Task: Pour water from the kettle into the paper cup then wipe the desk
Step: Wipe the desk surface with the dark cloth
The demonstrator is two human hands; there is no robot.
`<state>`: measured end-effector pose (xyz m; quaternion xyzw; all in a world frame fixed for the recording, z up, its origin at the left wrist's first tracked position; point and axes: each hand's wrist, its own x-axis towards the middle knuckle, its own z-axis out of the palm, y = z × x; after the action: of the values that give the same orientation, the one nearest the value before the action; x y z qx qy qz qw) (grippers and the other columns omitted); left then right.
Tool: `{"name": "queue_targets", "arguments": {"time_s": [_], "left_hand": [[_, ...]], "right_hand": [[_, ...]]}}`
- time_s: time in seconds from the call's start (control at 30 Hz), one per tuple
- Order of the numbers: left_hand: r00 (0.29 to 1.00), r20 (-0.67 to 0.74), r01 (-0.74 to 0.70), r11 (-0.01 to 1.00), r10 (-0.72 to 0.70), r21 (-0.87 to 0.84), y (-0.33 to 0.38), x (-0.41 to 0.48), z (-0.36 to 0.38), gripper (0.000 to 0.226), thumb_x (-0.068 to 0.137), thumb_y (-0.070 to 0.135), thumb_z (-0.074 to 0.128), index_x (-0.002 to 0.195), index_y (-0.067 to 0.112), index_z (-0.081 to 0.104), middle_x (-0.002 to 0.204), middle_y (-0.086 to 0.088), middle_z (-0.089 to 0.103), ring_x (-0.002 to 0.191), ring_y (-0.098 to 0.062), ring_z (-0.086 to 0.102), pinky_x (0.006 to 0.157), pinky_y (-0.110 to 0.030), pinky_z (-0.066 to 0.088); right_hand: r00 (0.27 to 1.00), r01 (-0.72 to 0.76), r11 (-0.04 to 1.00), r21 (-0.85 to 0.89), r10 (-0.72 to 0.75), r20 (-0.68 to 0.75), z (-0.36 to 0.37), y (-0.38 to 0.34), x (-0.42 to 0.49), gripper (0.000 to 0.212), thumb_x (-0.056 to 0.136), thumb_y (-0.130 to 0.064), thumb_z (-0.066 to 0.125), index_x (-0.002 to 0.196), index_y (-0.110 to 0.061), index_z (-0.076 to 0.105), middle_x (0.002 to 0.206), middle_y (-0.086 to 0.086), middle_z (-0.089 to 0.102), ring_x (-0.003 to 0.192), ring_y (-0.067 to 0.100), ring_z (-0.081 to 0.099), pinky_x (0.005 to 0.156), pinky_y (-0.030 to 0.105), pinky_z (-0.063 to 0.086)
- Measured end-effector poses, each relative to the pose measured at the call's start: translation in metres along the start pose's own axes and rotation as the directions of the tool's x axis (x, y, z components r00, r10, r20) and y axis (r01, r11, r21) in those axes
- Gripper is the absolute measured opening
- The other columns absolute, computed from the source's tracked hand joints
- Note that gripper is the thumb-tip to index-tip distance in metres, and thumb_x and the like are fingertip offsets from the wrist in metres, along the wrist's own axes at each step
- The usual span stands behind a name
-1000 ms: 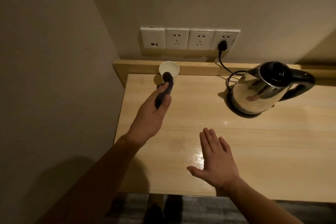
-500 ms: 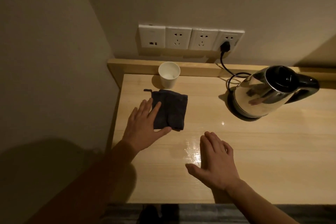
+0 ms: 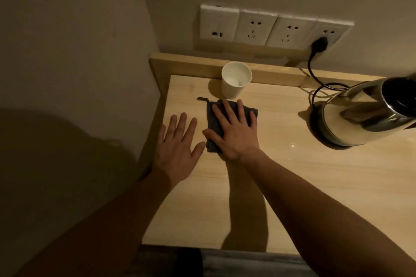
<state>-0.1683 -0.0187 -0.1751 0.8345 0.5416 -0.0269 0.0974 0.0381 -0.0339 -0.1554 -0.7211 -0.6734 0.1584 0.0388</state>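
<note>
A dark grey cloth [image 3: 213,119] lies flat on the wooden desk [image 3: 315,186], just in front of the white paper cup [image 3: 235,82]. The cup stands upright by the desk's back ledge. My right hand [image 3: 236,132] rests flat on top of the cloth with its fingers spread, covering most of it. My left hand [image 3: 177,144] lies flat and empty on the bare desk, just left of the cloth. The steel kettle [image 3: 364,117] with a black lid sits on its base at the right.
A row of wall sockets [image 3: 270,28] is above the back ledge, and the kettle's black plug [image 3: 318,44] and cord hang from the rightmost one. Small wet glints [image 3: 292,146] show on the desk left of the kettle. A wall closes off the left side.
My left hand laid the cloth on the desk, let go and slid left. My right hand moved from the desk's front up onto the cloth.
</note>
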Motion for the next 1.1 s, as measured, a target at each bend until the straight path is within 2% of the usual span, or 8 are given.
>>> {"name": "queue_targets", "arguments": {"time_s": [0.23, 0.53, 0.7, 0.93, 1.1], "left_hand": [[1.0, -0.015, 0.009, 1.0, -0.009, 0.0, 0.0, -0.001, 0.001, 0.081, 0.096, 0.073, -0.007, 0.166, 0.032, -0.002, 0.177, -0.004, -0.002, 0.163, -0.027, -0.003, 0.13, -0.053, 0.003], [1.0, -0.03, -0.008, 0.999, 0.007, -0.036, -0.004, -0.001, 0.005, 0.078, 0.098, 0.074, 0.0, 0.165, 0.035, -0.001, 0.177, -0.002, 0.0, 0.163, -0.026, -0.003, 0.128, -0.051, -0.002], [1.0, -0.02, -0.005, 1.0, 0.004, -0.02, -0.003, -0.002, 0.003, 0.077, 0.1, 0.072, 0.007, 0.166, 0.033, 0.002, 0.177, -0.003, 0.0, 0.163, -0.026, -0.003, 0.128, -0.052, 0.0], [0.997, 0.071, -0.024, 0.999, 0.026, -0.034, -0.001, -0.012, -0.01, 0.074, 0.103, 0.068, 0.01, 0.166, 0.034, -0.006, 0.176, -0.001, -0.015, 0.161, -0.024, -0.017, 0.128, -0.052, -0.008], [0.998, 0.049, -0.025, 0.998, 0.028, -0.062, 0.015, -0.055, -0.001, 0.068, 0.106, 0.063, 0.013, 0.166, 0.036, -0.005, 0.176, 0.001, -0.015, 0.161, -0.024, -0.017, 0.129, -0.054, -0.007]], "right_hand": [[0.999, -0.027, 0.999, -0.031, 0.026, -0.029, 0.007, 0.002, -0.003, 0.078, 0.09, -0.091, 0.017, 0.159, -0.057, 0.004, 0.176, -0.003, -0.005, 0.159, 0.036, -0.015, 0.123, 0.065, -0.007], [1.0, 0.02, 0.999, -0.027, -0.021, -0.001, 0.014, 0.0, -0.045, 0.077, 0.09, -0.089, 0.017, 0.159, -0.056, 0.005, 0.176, -0.005, -0.002, 0.16, 0.034, -0.013, 0.124, 0.066, -0.007], [0.998, 0.054, 0.998, -0.029, -0.055, -0.026, 0.027, -0.003, -0.081, 0.077, 0.091, -0.088, 0.02, 0.159, -0.056, 0.007, 0.176, -0.005, 0.001, 0.16, 0.033, -0.011, 0.123, 0.067, -0.006], [0.993, 0.113, 0.992, -0.057, -0.113, -0.009, 0.042, -0.009, -0.145, 0.084, 0.087, -0.094, 0.022, 0.16, -0.055, 0.007, 0.176, -0.004, 0.002, 0.16, 0.033, -0.012, 0.122, 0.067, -0.008], [0.985, 0.168, 0.983, -0.078, -0.17, -0.009, 0.049, -0.011, -0.19, 0.076, 0.097, -0.081, 0.025, 0.163, -0.046, 0.014, 0.176, -0.003, 0.006, 0.161, 0.029, -0.004, 0.125, 0.064, 0.0]]}}
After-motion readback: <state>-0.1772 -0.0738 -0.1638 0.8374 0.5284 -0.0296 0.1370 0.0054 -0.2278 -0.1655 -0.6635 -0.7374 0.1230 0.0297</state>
